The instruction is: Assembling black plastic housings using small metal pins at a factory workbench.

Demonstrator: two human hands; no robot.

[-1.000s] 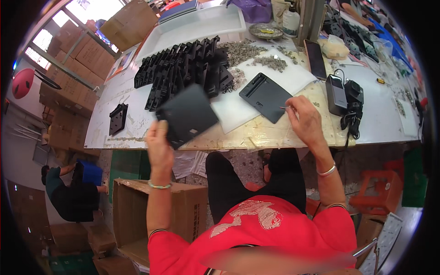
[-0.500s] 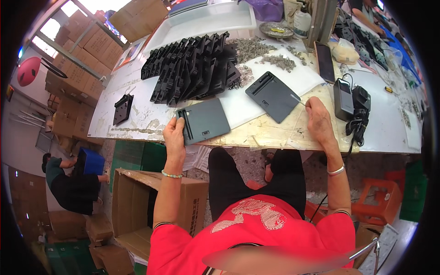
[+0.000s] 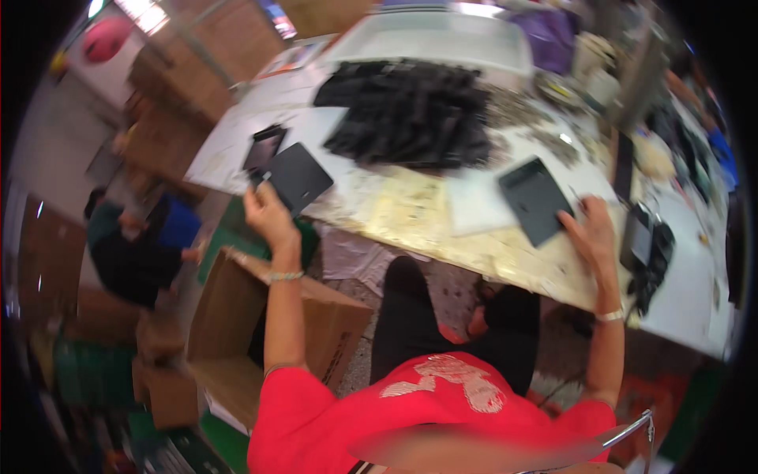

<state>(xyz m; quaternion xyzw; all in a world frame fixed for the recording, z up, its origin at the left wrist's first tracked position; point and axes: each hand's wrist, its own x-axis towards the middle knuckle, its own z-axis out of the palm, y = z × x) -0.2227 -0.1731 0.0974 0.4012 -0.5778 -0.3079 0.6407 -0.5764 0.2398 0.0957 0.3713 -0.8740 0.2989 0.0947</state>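
My left hand (image 3: 268, 215) is closed on the edge of a dark grey plastic panel (image 3: 304, 178), held over the table's left front edge. Just behind that panel lies a small black plastic part (image 3: 264, 146), partly overlapped. A second grey panel (image 3: 535, 201) rests on a white sheet at the right. My right hand (image 3: 591, 229) is beside it, thumb against its right edge, and a thin rod-like tool (image 3: 575, 191) sticks out of the fingers. Motion blur hides the tool's exact kind. Several stacked black plastic parts (image 3: 410, 114) lie at the middle back.
Loose small metal pieces (image 3: 513, 107) lie behind the right panel, near a white plastic bin (image 3: 430, 35). A dark phone (image 3: 622, 166) and a black adapter with cable (image 3: 641, 237) lie at the right. An open carton (image 3: 324, 316) stands below left; a person (image 3: 126, 253) bends beyond it.
My left hand has carried its panel leftward, to the small black part. My right thumb has come to the other panel's edge. The whole view has swung and blurred.
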